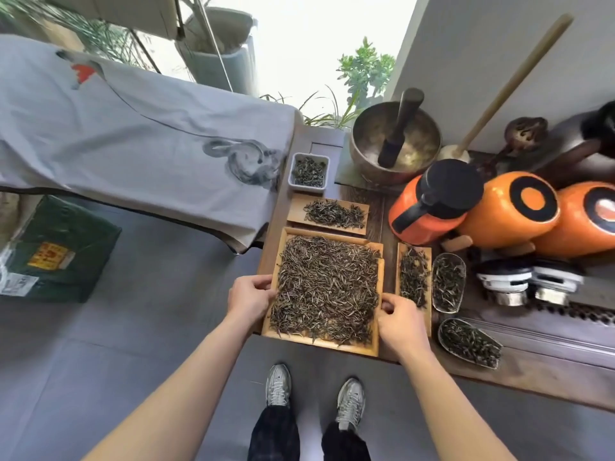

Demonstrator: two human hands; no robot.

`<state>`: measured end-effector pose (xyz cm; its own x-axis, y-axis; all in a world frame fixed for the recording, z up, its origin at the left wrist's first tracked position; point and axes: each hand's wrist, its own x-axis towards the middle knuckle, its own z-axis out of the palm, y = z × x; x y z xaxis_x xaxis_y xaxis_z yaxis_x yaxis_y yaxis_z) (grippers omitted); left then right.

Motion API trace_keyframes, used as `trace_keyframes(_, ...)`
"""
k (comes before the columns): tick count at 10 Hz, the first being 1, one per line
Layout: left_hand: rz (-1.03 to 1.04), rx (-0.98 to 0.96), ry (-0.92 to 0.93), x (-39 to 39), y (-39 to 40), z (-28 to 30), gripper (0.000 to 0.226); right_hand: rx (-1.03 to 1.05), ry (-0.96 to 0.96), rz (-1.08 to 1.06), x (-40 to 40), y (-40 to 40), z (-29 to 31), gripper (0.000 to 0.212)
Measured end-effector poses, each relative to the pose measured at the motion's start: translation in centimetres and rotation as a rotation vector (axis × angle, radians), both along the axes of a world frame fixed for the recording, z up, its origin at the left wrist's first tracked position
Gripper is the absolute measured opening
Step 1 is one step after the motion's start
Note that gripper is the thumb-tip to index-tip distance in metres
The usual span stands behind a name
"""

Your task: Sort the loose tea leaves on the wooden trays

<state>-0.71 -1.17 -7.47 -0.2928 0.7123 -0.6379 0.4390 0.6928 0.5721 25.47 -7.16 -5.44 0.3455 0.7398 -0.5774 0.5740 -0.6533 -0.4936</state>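
Gripping: both hands hold the large square wooden tray (375, 348) by its side rims at centre frame.
Left hand (250, 298): fingers curled over the left rim of the large tray, thumb on top.
Right hand (401, 322): fingers curled round the right rim, thumb on the rim's upper face.
Large tray content: a dense layer of loose dark tea leaves (326, 287) covers almost the whole floor.
Large tray position: on the dark wooden table (532, 371), its near edge overhanging the table edge.
Small rectangular wooden tray (296, 211): just above the large tray, bearing a flat pile of leaves.
Narrow wooden tray (426, 327): just right of the large tray, behind the right hand, bearing leaves.
White rectangular dish (293, 171): above the small tray, holding green-grey leaves.
Two clear glass scoops (461, 294): right of the narrow tray, one above the other, both filled with leaves.
Brass bowl (362, 128): upper right of the frame, a dark striker leaning inside it.
Orange jars (499, 221): right of centre, lying in a row; the leftmost has a black lid.
Grey cloth (133, 134): draped over a surface at upper left.
Grey trainers (278, 384): bottom centre, on the grey floor.
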Motion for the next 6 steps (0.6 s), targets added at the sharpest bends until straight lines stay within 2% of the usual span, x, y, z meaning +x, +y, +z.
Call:
trace_keyframes(2, -0.066, 0.022, 0.055, 0.1, 0.3, -0.7, 0.031, -0.023, -0.005, 0.013, 0.2, 0.3, -0.3, 0.042)
trace_keyframes(5, -0.174, 0.041, 0.064, 0.3, 0.4, -0.3, 0.026, -0.020, -0.138, 0.107, -0.4, 0.8, 0.9, 0.026)
trace_keyframes(6, -0.183, 0.039, 0.100, 0.2, 1.2, 0.8, 0.042, 0.048, -0.175, 0.089, -0.7, 1.1, 2.0, 0.031)
